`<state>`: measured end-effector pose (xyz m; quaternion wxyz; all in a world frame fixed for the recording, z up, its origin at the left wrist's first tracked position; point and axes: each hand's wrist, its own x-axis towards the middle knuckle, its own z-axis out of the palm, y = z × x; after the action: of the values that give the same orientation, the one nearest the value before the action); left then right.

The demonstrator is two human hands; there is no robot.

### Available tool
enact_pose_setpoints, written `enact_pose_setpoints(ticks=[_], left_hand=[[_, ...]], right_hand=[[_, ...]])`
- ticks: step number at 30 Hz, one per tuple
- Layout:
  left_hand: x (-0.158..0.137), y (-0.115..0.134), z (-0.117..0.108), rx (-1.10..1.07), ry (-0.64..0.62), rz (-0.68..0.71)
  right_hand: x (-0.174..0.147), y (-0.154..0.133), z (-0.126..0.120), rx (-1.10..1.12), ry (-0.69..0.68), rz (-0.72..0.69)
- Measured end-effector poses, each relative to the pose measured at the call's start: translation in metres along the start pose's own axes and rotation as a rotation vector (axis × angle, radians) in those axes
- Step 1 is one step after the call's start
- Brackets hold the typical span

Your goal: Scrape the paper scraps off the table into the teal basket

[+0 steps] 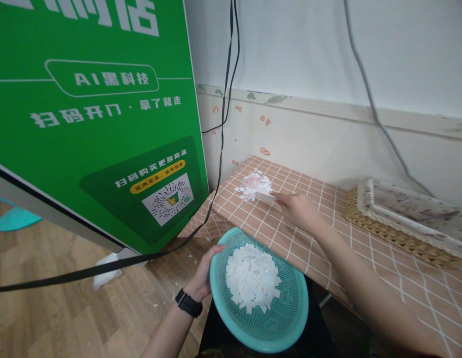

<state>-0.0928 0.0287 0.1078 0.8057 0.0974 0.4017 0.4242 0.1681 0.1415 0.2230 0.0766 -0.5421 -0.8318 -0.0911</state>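
Note:
My left hand (207, 268), a black watch (188, 303) on its wrist, grips the left rim of a round teal plastic strainer basket (260, 339). A heap of small white paper scraps (252, 278) lies in the basket, which is held just below the table edge. Over the table, my right hand (293, 208) is closed on a flat white strip (265, 197), whose exact kind I cannot make out. The strip's far end touches the edge of a smaller pile of white and pinkish paper scraps (254, 184) on the checked tablecloth (301, 189).
A green cabinet panel (104, 139) stands at left, with a black cable (220, 164) hanging beside it and crossing the front. A lined wicker basket (398, 233) sits on the table at right against the wall. White scraps and a crumpled white piece (107, 271) lie on the wooden floor.

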Motion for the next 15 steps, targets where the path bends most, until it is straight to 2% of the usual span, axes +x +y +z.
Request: enact_pose_setpoints(ticks=[6,15], left_hand=[[0.005,-0.006,-0.005,-0.001,0.055,-0.019],[0.024,-0.042,-0.014,-0.007,-0.004,-0.165]], right_hand=[[0.022,0.004,0.001,-0.046,-0.028,-0.039],[0.037,0.016,-0.009,0.008,-0.051,-0.084]])
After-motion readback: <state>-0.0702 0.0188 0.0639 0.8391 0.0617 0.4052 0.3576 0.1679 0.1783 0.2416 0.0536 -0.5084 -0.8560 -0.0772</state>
